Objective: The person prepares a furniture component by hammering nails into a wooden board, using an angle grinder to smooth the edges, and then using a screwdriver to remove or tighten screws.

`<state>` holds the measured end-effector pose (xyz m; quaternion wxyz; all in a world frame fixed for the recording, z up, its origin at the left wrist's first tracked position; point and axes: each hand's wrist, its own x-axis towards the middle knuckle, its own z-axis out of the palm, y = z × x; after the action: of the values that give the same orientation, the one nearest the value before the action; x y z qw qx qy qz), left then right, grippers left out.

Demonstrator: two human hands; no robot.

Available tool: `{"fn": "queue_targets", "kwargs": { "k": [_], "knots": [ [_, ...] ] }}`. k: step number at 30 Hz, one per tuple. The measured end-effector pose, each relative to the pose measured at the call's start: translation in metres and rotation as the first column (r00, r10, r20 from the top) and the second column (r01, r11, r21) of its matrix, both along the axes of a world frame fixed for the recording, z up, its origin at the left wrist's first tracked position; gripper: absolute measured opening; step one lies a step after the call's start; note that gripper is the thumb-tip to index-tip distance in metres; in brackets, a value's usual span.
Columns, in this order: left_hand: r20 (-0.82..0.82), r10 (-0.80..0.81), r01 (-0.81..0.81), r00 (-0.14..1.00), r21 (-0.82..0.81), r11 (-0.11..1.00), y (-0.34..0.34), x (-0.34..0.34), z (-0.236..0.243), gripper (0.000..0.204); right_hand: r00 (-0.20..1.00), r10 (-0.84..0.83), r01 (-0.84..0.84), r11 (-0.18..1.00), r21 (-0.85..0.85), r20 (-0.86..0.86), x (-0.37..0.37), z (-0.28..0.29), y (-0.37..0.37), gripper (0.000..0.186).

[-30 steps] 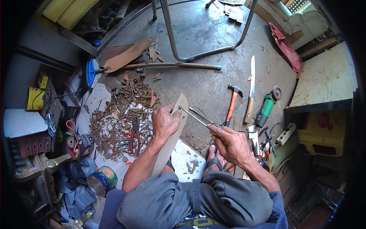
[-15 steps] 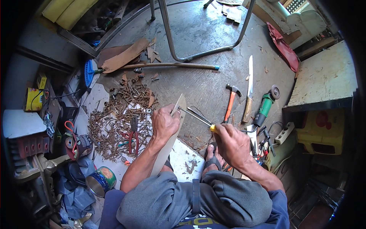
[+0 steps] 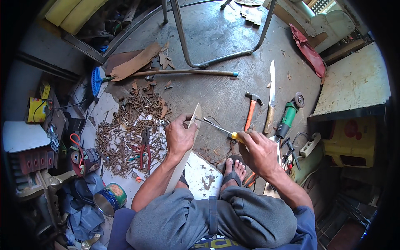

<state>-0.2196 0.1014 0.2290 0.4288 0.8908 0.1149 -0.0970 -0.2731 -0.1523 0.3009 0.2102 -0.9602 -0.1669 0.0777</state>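
My left hand (image 3: 180, 135) is closed around the upper part of a long, flat, pale board (image 3: 178, 173), which stands at a slant and runs down toward my left knee. The fingers of my right hand (image 3: 258, 153) wrap the yellow handle of a screwdriver (image 3: 236, 136). Its thin metal shaft points left, and the tip meets the board's face near its top, close to my left fingers. A small screw or fastener seems to sit at that spot, too small to make out surely.
Left of the board spreads a pile of rusty screws and nails (image 3: 125, 133), with red-handled pliers (image 3: 145, 155) on it. To the right lie a hammer (image 3: 251, 112), a long knife (image 3: 272, 91) and a green angle grinder (image 3: 288, 118). A wooden stick (image 3: 187, 72) lies ahead; an open tin (image 3: 110, 199) sits lower left.
The board has turned slightly and shows narrower. My right hand has shifted a little to the right and rolled on the screwdriver's handle, which now shows more.
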Motion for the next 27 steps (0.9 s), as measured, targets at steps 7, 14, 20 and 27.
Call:
{"fn": "queue_targets", "kwargs": {
  "k": [7, 14, 20, 27],
  "knots": [
    [-0.014, -0.017, 0.015, 1.0, -0.107, 0.994, 0.004, 0.003, -0.003, 0.029, 0.956, -0.082, 0.164, 0.944, 0.285, -0.281, 0.004, -0.013, -0.008, 0.031],
    [0.028, 0.029, -0.026, 0.999, -0.123, 0.992, 0.0, 0.0, -0.007, 0.03, 0.911, -0.003, 0.132, 0.949, 0.287, -0.412, 0.006, 0.0, -0.008, 0.045],
    [0.018, -0.01, 0.012, 1.0, -0.1, 0.995, 0.0, 0.003, -0.006, 0.028, 0.943, -0.036, 0.072, 0.993, 0.098, -0.33, -0.001, -0.008, -0.002, 0.035],
    [0.031, 0.021, -0.018, 0.999, -0.096, 0.995, 0.004, 0.002, -0.011, 0.026, 0.988, -0.017, 0.03, 0.996, -0.084, 0.155, -0.015, -0.02, 0.004, 0.043]
  ]
}}
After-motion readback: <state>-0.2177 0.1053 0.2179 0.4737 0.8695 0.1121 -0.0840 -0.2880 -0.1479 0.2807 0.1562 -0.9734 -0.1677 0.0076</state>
